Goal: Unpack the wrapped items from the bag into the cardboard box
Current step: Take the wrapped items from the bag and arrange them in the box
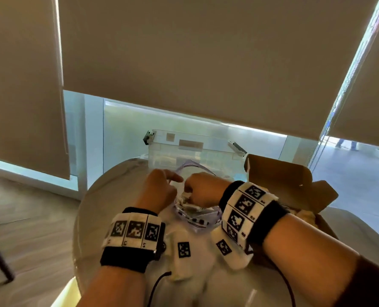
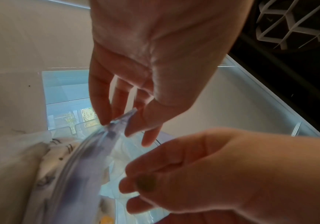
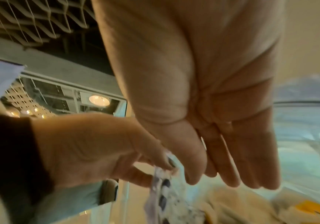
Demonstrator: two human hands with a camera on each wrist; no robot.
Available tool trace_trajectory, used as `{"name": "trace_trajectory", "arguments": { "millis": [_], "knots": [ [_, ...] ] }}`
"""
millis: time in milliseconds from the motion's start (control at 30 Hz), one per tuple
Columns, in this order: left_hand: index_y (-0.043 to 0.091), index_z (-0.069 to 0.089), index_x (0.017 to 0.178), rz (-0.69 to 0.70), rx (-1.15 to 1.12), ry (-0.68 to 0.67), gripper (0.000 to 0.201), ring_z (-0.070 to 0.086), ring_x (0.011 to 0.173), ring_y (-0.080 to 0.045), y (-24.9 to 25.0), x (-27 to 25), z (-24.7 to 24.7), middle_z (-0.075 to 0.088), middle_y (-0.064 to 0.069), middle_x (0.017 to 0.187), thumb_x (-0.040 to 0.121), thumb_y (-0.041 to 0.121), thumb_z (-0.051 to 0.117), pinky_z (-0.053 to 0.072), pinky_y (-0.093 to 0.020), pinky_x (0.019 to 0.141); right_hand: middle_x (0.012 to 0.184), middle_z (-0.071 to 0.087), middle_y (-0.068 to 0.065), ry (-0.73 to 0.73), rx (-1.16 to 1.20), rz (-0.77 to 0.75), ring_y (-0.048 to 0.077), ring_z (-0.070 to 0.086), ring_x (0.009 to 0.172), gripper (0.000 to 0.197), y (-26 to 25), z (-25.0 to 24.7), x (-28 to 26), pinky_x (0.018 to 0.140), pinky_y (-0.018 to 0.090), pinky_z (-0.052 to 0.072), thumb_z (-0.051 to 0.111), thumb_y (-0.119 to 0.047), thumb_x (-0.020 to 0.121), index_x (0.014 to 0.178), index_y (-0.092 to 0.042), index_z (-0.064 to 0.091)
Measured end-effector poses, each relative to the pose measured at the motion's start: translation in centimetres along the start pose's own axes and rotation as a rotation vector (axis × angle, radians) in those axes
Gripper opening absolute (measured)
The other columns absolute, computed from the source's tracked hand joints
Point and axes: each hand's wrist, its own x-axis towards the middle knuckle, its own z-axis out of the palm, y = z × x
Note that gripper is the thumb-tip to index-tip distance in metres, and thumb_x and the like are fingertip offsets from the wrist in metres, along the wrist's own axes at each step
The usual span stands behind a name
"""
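The left hand (image 1: 159, 191) pinches the rim of the clear zip bag (image 1: 197, 220) between thumb and fingertips, and the left wrist view shows the seal strip caught there and lifted. That hold seems meant to keep the mouth of the bag propped open and steady. The right hand (image 1: 203, 188) reaches down into the opening with its fingers straight and close together; the right wrist view shows them extended and gripping nothing yet, just above the crumpled paper inside. The head view alone would suggest a curled fist, but the closer view is clearer.

The wrapped items (image 2: 115, 171) are still in the bag, pale paper bundles under the plastic, one with something yellow beside it. The bag lies on the round white table (image 1: 99, 196), directly in front of the person, between both wrists. The cardboard box (image 1: 290, 185) stands just to the right with its flap raised, and some crumpled paper already shows inside it. Keeping it close on that side makes for a short carry with the right hand. A clear plastic bin (image 1: 190, 149) sits behind the bag, at the far edge of the table.

The step in hand looks like reaching for the next bundle.
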Motion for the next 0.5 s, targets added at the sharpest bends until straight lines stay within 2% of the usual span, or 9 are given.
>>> {"name": "trace_trajectory", "arguments": {
  "millis": [100, 200, 267, 367, 500],
  "knots": [
    [0.016, 0.067, 0.11, 0.007, -0.038, 0.015, 0.044, 0.057, 0.113, -0.02, -0.2, -0.1, 0.0, 0.057, -0.009, 0.131, 0.08, -0.012, 0.051, 0.043, -0.021, 0.084, 0.113, 0.063, 0.013, -0.131, -0.056, 0.057, 0.024, 0.058, 0.097, 0.028, 0.2, 0.9, 1.5, 0.087, 0.033, 0.046, 0.053, -0.016, 0.092, 0.114, -0.002, 0.062],
    [0.02, 0.067, 0.109, 0.002, -0.079, 0.029, 0.047, 0.06, 0.108, -0.025, -0.2, -0.1, 0.1, 0.057, -0.008, 0.131, 0.08, -0.012, 0.049, 0.048, -0.029, 0.089, 0.122, 0.06, 0.011, -0.212, -0.057, 0.084, 0.025, 0.055, 0.108, 0.033, 0.0, 1.6, 2.0, 0.093, 0.033, 0.042, 0.052, -0.022, 0.093, 0.121, -0.006, 0.058],
    [0.02, 0.068, 0.109, 0.009, -0.083, 0.034, 0.048, 0.058, 0.112, -0.021, -0.4, 0.1, 0.1, 0.057, -0.007, 0.131, 0.081, -0.012, 0.047, 0.046, -0.024, 0.089, 0.127, 0.055, 0.01, -0.229, -0.064, 0.09, 0.025, 0.05, 0.117, 0.036, -0.2, 2.0, 2.1, 0.096, 0.032, 0.039, 0.05, -0.022, 0.094, 0.126, -0.006, 0.054],
    [0.019, 0.068, 0.111, 0.013, -0.1, 0.041, 0.048, 0.053, 0.119, -0.017, -0.5, 0.1, 0.0, 0.057, -0.005, 0.132, 0.082, -0.013, 0.046, 0.039, -0.017, 0.089, 0.13, 0.053, 0.012, -0.209, -0.1, 0.074, 0.026, 0.049, 0.119, 0.036, -0.2, 2.2, 2.2, 0.096, 0.03, 0.036, 0.043, -0.022, 0.098, 0.128, -0.005, 0.051],
    [0.018, 0.068, 0.111, 0.002, -0.136, 0.063, 0.047, 0.055, 0.117, -0.018, -0.2, 0.0, -0.2, 0.06, -0.006, 0.128, 0.082, -0.012, 0.046, 0.04, -0.018, 0.09, 0.132, 0.052, 0.01, -0.178, -0.049, 0.108, 0.025, 0.051, 0.118, 0.038, -0.1, 1.9, 2.2, 0.095, 0.029, 0.04, 0.046, -0.021, 0.097, 0.133, -0.008, 0.046]
  ]
}}
